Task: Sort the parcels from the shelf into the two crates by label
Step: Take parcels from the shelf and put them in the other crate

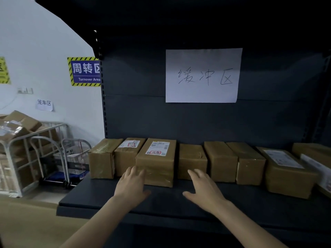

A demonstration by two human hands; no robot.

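A row of brown cardboard parcels [221,161] lies along the back of the dark shelf [107,197]. Each has its long axis running front to back and a short end facing the person. Most sit side by side, touching or nearly so. The labelled parcel [157,158], third from the left, juts further forward than its neighbours, with its white label on top towards the rear. A narrow dark gap separates its right side from the shorter parcel [192,161] next to it, while its left side lies close against the second parcel [128,154]. The left hand [131,185] is open with its fingers spread, the fingertips at the lower left corner of the labelled parcel's front face; whether they touch it cannot be told. The right hand [204,190] is also open and wide, holding nothing, with its fingers in front of the shorter parcel just right of the gap. A broad strip of bare shelf board runs in front of the row, beneath both hands. The first parcel [103,158] sits near the shelf's left edge. A white paper sign [202,76] with handwriting hangs on the back panel, well above the row. To the left, beyond the shelf, stands a metal cage cart [18,140] piled with cardboard boxes.
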